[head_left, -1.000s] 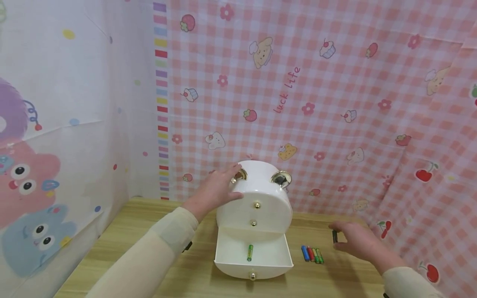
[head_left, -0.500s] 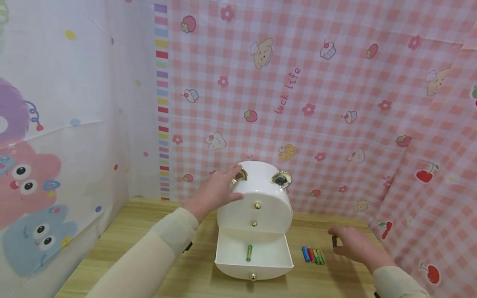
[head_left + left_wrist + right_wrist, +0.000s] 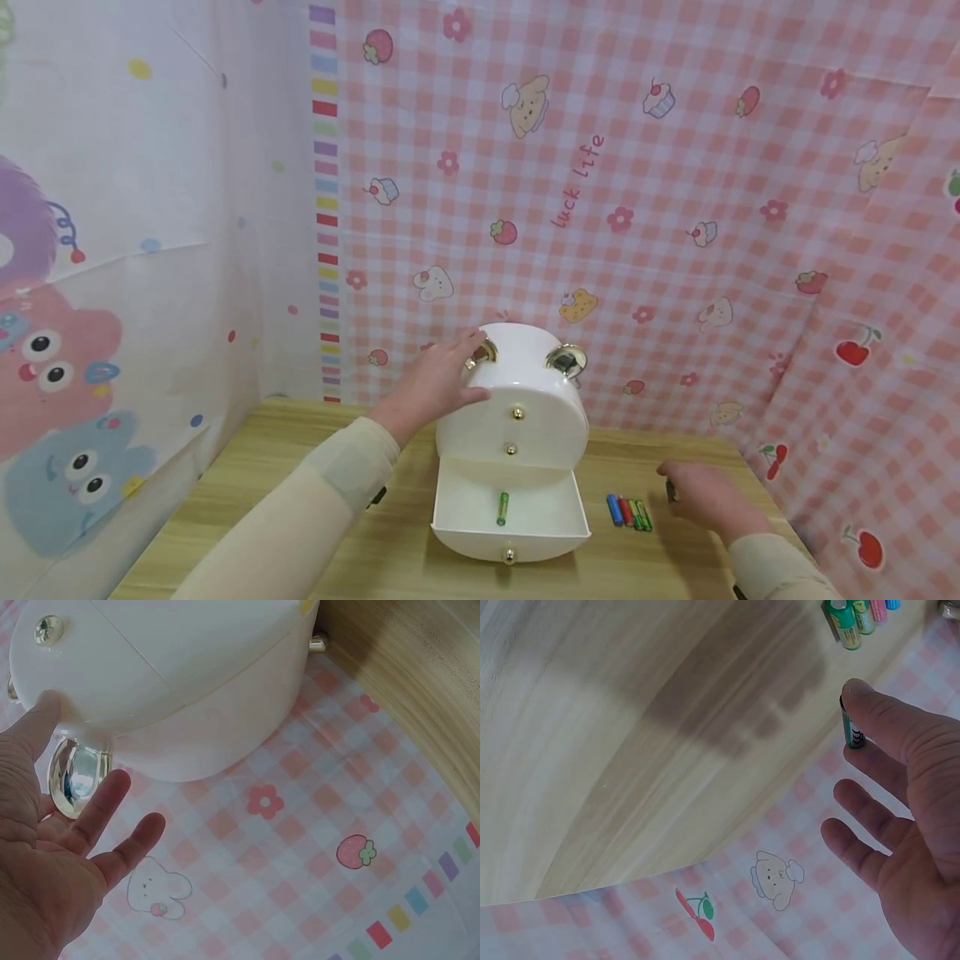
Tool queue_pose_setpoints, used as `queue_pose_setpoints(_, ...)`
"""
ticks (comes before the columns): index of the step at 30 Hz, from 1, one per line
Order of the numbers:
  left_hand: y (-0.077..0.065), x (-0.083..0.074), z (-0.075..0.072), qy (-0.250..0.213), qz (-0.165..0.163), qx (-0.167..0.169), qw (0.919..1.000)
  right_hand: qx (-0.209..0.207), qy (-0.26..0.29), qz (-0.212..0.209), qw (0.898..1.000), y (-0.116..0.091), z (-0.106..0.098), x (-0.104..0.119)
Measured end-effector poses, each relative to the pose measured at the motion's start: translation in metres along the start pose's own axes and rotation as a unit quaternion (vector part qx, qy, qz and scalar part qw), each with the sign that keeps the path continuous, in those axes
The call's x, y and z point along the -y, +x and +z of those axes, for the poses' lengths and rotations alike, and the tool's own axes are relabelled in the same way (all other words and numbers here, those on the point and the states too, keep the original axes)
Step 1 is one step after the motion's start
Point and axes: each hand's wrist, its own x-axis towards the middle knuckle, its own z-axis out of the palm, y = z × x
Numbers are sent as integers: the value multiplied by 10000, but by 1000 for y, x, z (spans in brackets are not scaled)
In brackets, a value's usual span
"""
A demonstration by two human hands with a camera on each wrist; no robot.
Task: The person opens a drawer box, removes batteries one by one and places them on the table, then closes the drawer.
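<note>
A white rounded storage box with gold knobs stands on the table, its bottom drawer pulled out. Inside that drawer lies one green battery. My left hand rests on the box's upper left side, thumb against the front and fingers spread around the gold ear-shaped piece. Over the table at the right, my right hand pinches a small dark battery between thumb and index finger. The other fingers are extended. A blue battery, a red battery and two green ones lie side by side between box and hand.
Wood-grain table under everything. A pink checked cloth hangs behind and to the right, and a white cartoon cloth hangs on the left. A second gold ear-shaped piece sticks out at the box's upper right.
My right hand has shifted slightly left and toward me, with the dark battery in its pinch, turning a little. My left hand, the box and the lying batteries stay put.
</note>
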Motion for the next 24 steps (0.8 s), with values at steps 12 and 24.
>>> queue_pose_setpoints(12, 0, 1, 1, 24, -66, 55, 10000, 62, 135, 56, 9999, 3, 13, 8)
queue_pose_setpoints(24, -1, 0, -1, 39, -59, 65, 10000, 247, 540, 3, 9982, 2, 23, 15)
